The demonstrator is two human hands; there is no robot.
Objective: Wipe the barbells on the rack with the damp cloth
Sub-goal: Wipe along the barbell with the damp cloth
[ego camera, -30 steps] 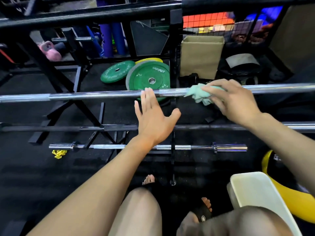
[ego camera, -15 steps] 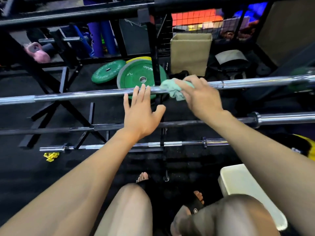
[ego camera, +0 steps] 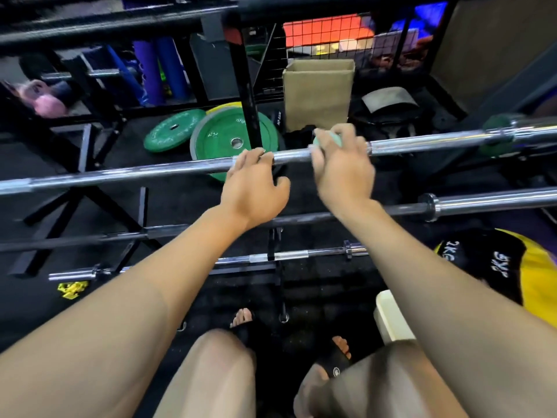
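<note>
Barbell [ego camera: 150,175] chrome, shiny, green cloth [ego camera: 327,139] wrapped

There is 1 view only, from a wide-angle camera on the person's head that looks forward and steeply down along both forearms, so close that the knees and sandalled feet [ego camera: 241,317] fill the bottom edge. It faces the rack head-on: the top barbell [ego camera: 135,171] crosses the frame from left to right at arm's reach, with the left hand [ego camera: 253,188] and right hand [ego camera: 342,167] near the centre. Behind the bar lie green weight plates [ego camera: 233,143] and a cardboard box [ego camera: 318,92] farther off, bent by the lens.
</note>
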